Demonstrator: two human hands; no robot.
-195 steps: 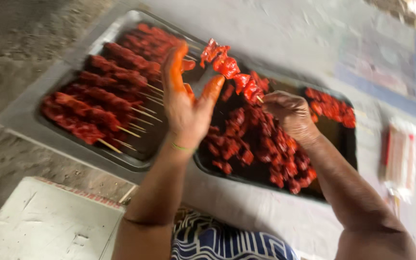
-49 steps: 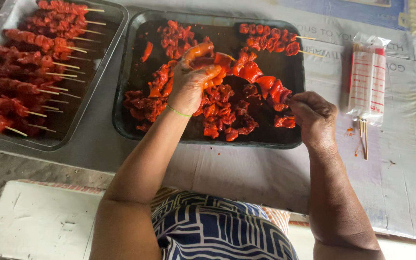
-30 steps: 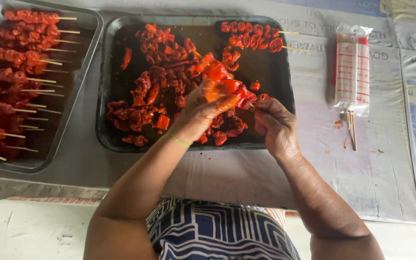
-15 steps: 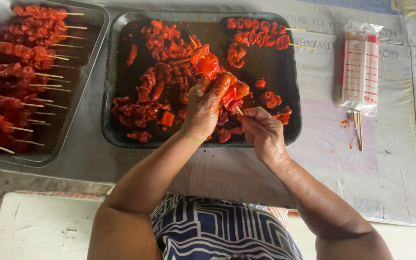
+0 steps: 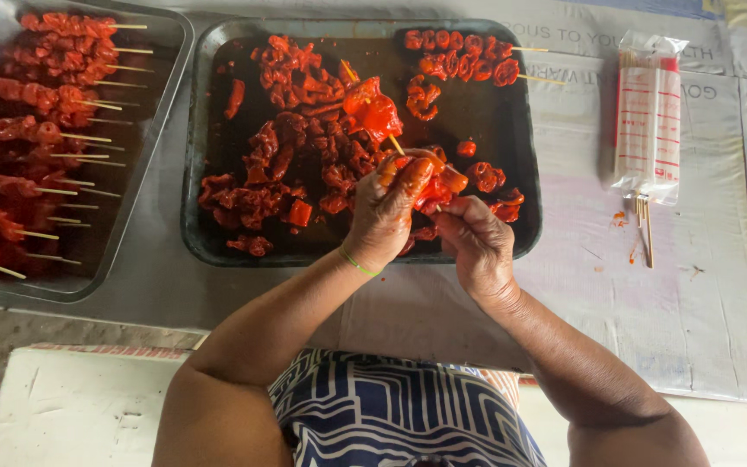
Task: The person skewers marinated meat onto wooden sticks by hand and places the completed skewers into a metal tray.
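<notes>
We are working over the dark tray point(image 5: 525, 130) of loose red marinated meat, with a thin wooden skewer point(image 5: 396, 144) slanting up from between our hands. Our left hand point(image 5: 386, 212) is closed around chunks of meat point(image 5: 432, 186) on the lower stretch of the stick, its fingers slick with orange sauce, and our right hand point(image 5: 475, 242) pinches the near end just below, touching the left. A single red piece point(image 5: 373, 108) sits near the far tip, with a bare stretch of stick between it and our left hand. We judge the meat to be soft, wet and slippery, light in the hand but apt to slide or tear, while the stick looks stiff yet thin enough to snap and sharp at the tip; the bare wood at the near end seems the surest place to hold. To the left, just beside this tray, a metal tray point(image 5: 144, 173) holds finished skewers in rows, and one more loaded stick point(image 5: 464, 54) lies along the far edge of the dark tray. A packet of spare sticks point(image 5: 648, 117) lies to the right on the paper-covered counter point(image 5: 693, 294), where the widest open room lies.
</notes>
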